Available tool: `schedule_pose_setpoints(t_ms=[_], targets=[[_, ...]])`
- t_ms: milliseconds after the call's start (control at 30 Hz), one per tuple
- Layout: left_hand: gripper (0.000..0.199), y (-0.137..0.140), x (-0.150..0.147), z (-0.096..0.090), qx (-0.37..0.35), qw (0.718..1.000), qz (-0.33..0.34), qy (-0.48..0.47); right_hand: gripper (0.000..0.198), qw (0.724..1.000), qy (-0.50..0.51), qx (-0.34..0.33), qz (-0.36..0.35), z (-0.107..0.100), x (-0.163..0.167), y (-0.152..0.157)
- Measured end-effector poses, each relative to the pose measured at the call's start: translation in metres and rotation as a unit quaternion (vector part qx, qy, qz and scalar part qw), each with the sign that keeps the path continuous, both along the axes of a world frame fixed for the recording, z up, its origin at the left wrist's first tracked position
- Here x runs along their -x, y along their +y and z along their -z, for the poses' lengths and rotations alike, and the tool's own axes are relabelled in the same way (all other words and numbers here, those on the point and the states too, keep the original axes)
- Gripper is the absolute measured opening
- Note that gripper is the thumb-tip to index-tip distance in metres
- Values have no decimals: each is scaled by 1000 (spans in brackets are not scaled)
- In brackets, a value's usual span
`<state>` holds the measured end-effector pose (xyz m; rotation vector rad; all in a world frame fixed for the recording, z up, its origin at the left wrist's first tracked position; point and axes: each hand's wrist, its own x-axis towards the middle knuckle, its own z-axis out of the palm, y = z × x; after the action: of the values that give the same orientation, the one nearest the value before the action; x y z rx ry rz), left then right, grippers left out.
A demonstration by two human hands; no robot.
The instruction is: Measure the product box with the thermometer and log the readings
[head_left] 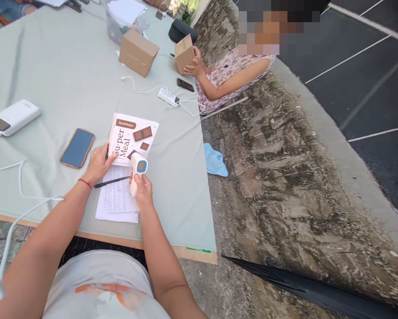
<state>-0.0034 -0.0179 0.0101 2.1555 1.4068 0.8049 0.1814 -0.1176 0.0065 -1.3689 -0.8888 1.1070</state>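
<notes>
My left hand grips the left edge of a white box printed "Su-per Meal", with brown chocolate pictures; the box stands tilted on the table. In my right hand is a white infrared thermometer with a blue-framed display, held upright against the lower right of the box. Below the box lie sheets of paper covered in writing. A black pen rests across them, between my two hands. To the left of my left hand a phone lies face up, its screen dark.
A white power bank with a cable lies at the left. Farther back are a cardboard box, a clear bin and a black case. Across the corner, another person's hands hold a smaller cardboard box.
</notes>
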Motion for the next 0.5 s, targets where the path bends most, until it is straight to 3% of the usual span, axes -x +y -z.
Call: schedule_pose_setpoints(t_ms=[100,500], targets=[[65,-1,-3,0,12,999,-29,-18,55,1000,-15,6,-9,1,-1,2],[61,0,-1,0,8,999,-3,-50,52,998,58,27,11,-12,2,1]])
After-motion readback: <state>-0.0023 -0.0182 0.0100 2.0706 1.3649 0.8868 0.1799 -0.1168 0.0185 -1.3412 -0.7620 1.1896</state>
